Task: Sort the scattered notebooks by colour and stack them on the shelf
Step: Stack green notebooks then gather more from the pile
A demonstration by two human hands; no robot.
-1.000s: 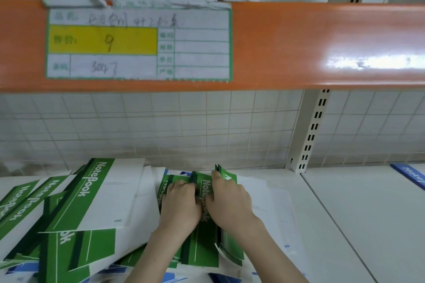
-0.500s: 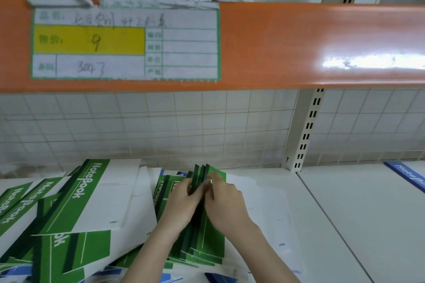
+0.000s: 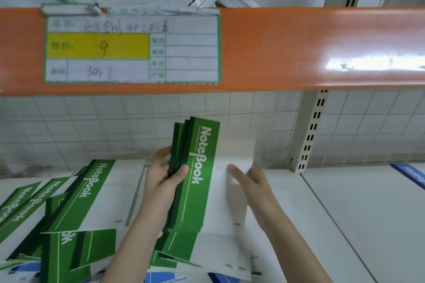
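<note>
The held notebooks (image 3: 202, 181) have a bright green band with white "NoteBook" lettering and a thin white line, darker green at the spine edge, the rest of the cover plain white; same scheme on the scattered green notebooks (image 3: 87, 197) to the left; a blue-and-white notebook (image 3: 410, 173) sits far right, more blue peeking out along the bottom; shelf (image 3: 368, 213) is off-white; the beam (image 3: 299, 48) above is glossy orange; its price label (image 3: 132, 49) is white with green grid lines and a yellow box; back wall (image 3: 92, 122) is white square tile.
</note>
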